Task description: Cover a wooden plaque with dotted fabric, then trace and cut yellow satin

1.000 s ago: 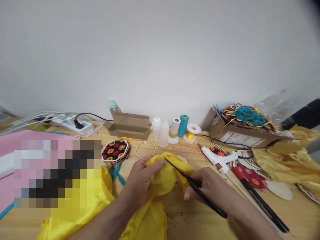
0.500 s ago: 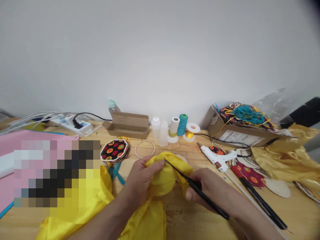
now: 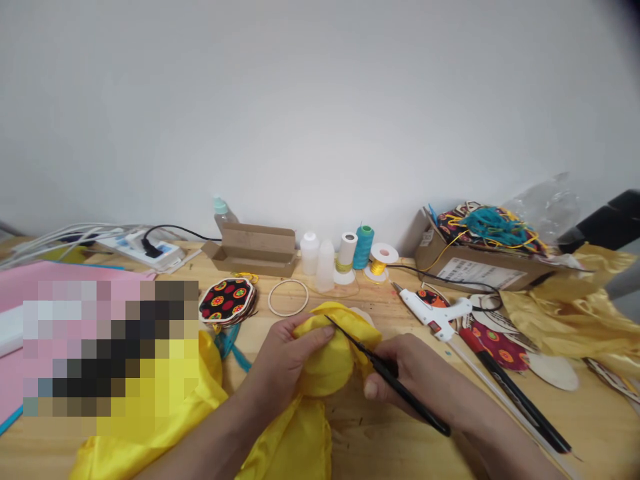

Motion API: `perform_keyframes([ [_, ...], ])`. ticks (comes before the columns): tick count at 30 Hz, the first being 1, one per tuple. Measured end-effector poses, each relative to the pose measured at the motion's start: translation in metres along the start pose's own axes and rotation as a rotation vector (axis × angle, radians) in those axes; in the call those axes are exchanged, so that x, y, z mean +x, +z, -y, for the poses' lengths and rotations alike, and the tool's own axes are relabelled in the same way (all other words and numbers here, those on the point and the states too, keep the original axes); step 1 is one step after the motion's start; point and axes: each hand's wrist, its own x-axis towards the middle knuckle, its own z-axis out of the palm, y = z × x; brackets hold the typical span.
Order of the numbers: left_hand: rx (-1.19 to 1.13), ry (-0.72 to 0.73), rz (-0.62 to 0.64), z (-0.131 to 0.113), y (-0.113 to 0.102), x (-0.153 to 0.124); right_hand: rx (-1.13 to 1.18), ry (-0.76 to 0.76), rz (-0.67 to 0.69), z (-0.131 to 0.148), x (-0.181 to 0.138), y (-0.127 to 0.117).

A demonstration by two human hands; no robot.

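My left hand [image 3: 277, 357] is closed on a piece of yellow satin fabric [image 3: 327, 367], thumb on top, with its rounded flap facing me. Black scissors [image 3: 400, 387] are gripped in my right hand [image 3: 410, 367]; their thin dark blade lies slantwise across the fabric, its tip close to my left thumb. The fingers of that hand partly hide the handles. A pale round disc [image 3: 361, 313] peeks out behind the cloth. More yellow satin [image 3: 293, 443] hangs below and spreads left under my left forearm.
Behind my hands are a wooden hoop [image 3: 289, 297], an open cardboard box [image 3: 257, 250], white bottles [image 3: 325, 267] and thread spools [image 3: 364, 247]. To the right lie a white glue gun [image 3: 435, 313] and a black-and-red pen-like tool [image 3: 520, 393]. Patterned fabric pieces [image 3: 227, 300] are stacked left.
The scissors and my right hand have shifted slightly left, and the fabric's upper fold sits a little differently. Both hands keep their hold. The whole view has drifted slightly.
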Motion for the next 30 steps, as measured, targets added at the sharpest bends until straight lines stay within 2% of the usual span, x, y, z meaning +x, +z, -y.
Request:
perform_keyframes([
  [7,0.000,0.003,-0.007,0.0008,-0.0010,-0.0007,0.000,-0.007,-0.028,-0.0041,0.0025,0.0024],
  [30,-0.008,0.006,0.000,-0.0039,0.0015,-0.0020,0.088,0.041,0.035,-0.0008,-0.0018,-0.0022],
])
